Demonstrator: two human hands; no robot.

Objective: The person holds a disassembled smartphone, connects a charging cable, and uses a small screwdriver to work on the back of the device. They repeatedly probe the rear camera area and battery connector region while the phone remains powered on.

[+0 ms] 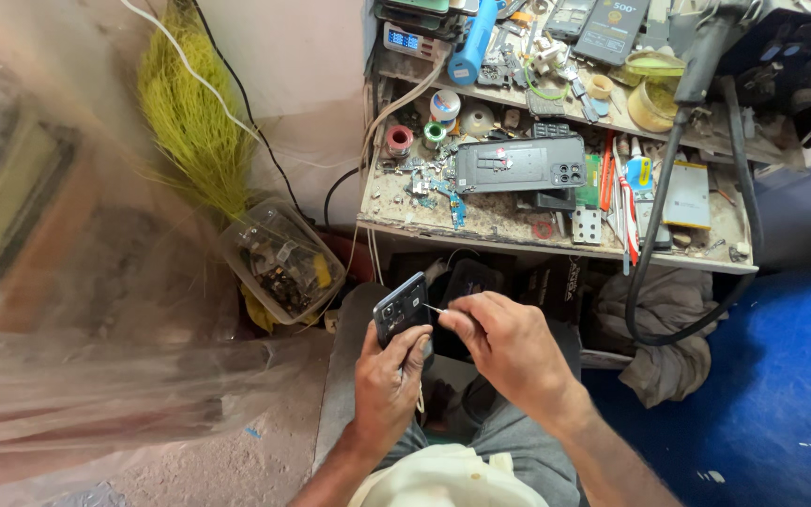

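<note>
1. We look down at our two hands, low in front of a messy workbench point(518, 235).
2. Our left hand point(387, 385) is wrapped around a small dark phone point(402, 314). The fingers are closed on its lower part. The phone stands almost upright, with its long side going up and a bit to the right.
3. Our right hand point(509, 343) is pinched shut on a thin metal tool point(434, 308). It is so small that we cannot tell if it is tweezers or a pin.
4. The tool points left, and its tip is at the phone's right edge, near the top. So the phone sits just left of the right hand, and the tool lies across the phone's long side.
5. The left hand is the one on the phone. The right hand only comes to it with the tool tip.
6. On the bench lies an open phone body point(518, 164), flat and sideways. A clear plastic box point(283, 263) of little parts sits on the floor to the left.
</note>
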